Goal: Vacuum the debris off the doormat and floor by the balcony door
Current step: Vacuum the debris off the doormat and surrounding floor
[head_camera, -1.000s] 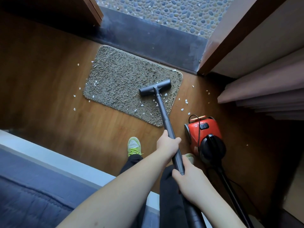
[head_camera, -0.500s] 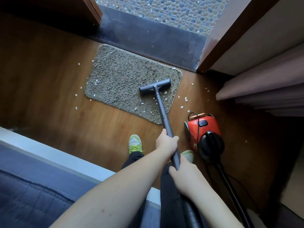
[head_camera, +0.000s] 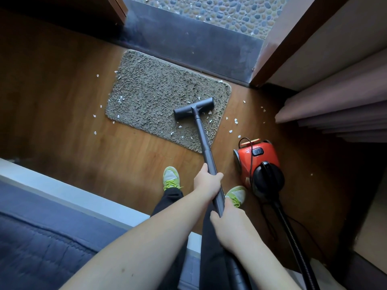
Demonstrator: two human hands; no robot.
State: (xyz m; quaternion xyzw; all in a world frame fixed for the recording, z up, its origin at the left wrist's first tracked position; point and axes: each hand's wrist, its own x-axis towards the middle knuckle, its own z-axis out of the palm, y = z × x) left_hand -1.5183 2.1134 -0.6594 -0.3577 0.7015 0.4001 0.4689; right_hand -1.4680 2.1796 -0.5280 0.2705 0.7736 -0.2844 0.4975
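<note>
No legible brand, label or writing anywhere; the button panel on the canister vacuum (head_camera: 258, 162) is too small to read.

Doormat (head_camera: 159, 97): grey-brown shag, rectangular with rounded corners, lying skewed on a wood-plank floor (head_camera: 62, 91) just short of the dark stone threshold (head_camera: 188, 45). A pebble-set balcony surface (head_camera: 219, 11) lies beyond.

Debris (head_camera: 236, 121): small white angular flecks, scattered on the mat's near-right part, along its left edge, and on the floor to both sides.

Floor nozzle (head_camera: 194, 108): dark grey plastic T-bar, resting on the mat's right half. A smooth grey metal wand (head_camera: 204, 143) runs back from it.

Left hand (head_camera: 207, 181) is wrapped fully round the wand, higher up the tube. Right hand (head_camera: 230, 225) is closed round it nearer the body, just before the black ribbed hose (head_camera: 293, 237).

The vacuum has a glossy red shell and rounded black front, and stands on the floor right of the mat.

Lime-green sneakers (head_camera: 171, 177). Blue quilted bedding (head_camera: 41, 237) at left.
</note>
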